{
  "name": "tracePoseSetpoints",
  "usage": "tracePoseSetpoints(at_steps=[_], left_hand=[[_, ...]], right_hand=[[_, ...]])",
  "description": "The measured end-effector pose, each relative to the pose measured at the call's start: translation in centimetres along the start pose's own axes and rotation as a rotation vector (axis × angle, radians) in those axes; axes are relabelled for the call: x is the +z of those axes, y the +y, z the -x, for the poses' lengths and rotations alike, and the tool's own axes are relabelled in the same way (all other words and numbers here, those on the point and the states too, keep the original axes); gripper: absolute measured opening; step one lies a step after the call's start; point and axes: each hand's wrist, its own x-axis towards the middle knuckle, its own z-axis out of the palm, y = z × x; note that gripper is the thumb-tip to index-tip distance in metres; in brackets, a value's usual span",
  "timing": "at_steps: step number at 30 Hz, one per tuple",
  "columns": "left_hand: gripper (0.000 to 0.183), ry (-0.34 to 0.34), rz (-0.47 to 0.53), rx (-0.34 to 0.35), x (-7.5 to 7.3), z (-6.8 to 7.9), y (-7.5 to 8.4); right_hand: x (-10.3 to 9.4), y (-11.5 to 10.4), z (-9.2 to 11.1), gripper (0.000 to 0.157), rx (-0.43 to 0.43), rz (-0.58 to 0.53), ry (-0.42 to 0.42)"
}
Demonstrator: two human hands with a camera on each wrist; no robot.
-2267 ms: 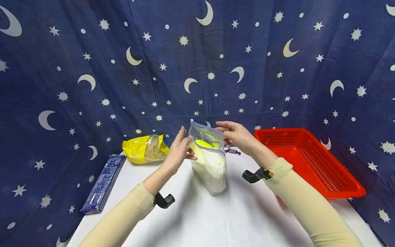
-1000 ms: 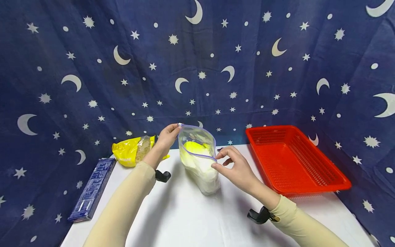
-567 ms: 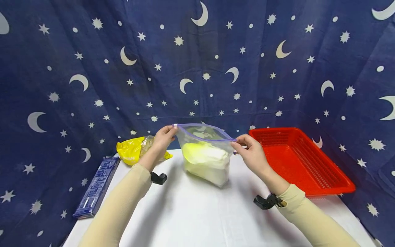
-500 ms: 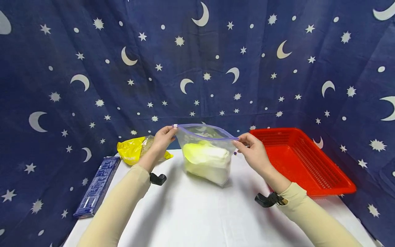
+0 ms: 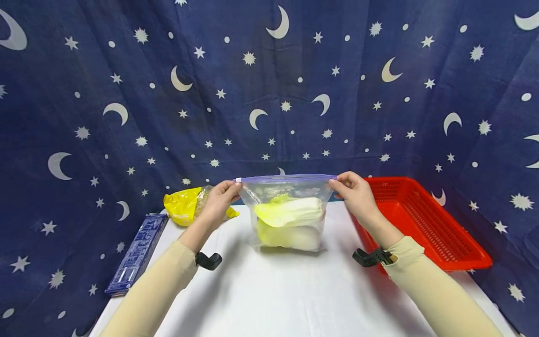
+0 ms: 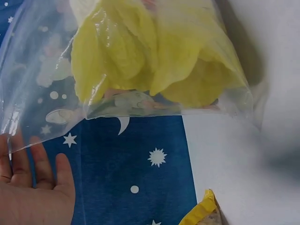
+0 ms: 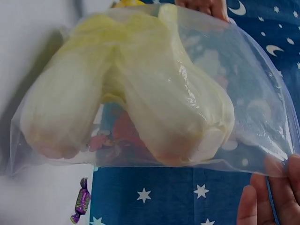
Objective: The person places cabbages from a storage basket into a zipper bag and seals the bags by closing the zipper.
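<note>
A clear zip bag [image 5: 290,187] with a purple closure stands on the table, its top stretched straight between both hands. Inside lie two small pale napa cabbages [image 7: 187,108], one above the other in the head view; their yellow leaf ends [image 6: 117,51] point left and their white stem ends right. My left hand [image 5: 221,199] pinches the bag's top left corner beside the white slider [image 5: 238,180]. At the top right corner my right hand [image 5: 358,196] pinches the closure between thumb and fingers.
A yellow pasta bag [image 5: 183,206] lies behind the left forearm. Left of it is a flat blue package [image 5: 136,252] along the table edge. A red plastic basket [image 5: 421,224] stands at the right. In the right wrist view a purple wrapped candy [image 7: 81,201] lies near the bag.
The right hand has moved right and up from the bag's near side, pulling the gaping mouth into a straight line. The bag has turned broadside. Earlier, the left hand moved to the slider corner.
</note>
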Motion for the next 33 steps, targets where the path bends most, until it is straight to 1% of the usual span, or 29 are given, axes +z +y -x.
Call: tracePoseSetpoints(at_steps=[4,10,13,16,21,25,29,33], left_hand=[[0.024,0.005,0.002,0.039,0.1,0.8,0.0],[0.021,0.008,0.033,0.075,0.6,1.4,0.3],[0.019,0.019,0.055,0.069,0.7,1.6,0.2],[0.018,0.020,0.085,0.060,0.7,1.8,0.0],[0.013,0.010,0.132,0.050,0.8,1.9,-0.3],[0.013,0.010,0.105,0.019,1.0,2.0,-0.4],[0.017,-0.016,0.094,-0.004,1.2,2.2,-0.6],[0.017,-0.027,0.121,-0.008,1.3,2.4,-1.0]], right_hand=[[-0.6,0.4,-0.4,0.027,0.013,-0.031,-0.023],[-1.0,1.0,-0.8,0.016,0.007,-0.119,-0.027],[-0.9,0.9,-0.9,0.011,-0.001,-0.160,-0.030],[-0.7,0.8,-0.9,0.009,0.000,-0.189,-0.039],[-0.6,1.0,-0.9,0.016,0.018,-0.211,-0.047],[-0.8,1.5,-0.8,0.017,0.056,-0.218,-0.051],[-1.1,2.2,-0.6,0.014,0.101,-0.208,-0.062],[-1.2,2.5,-0.6,0.017,0.154,-0.143,-0.070]])
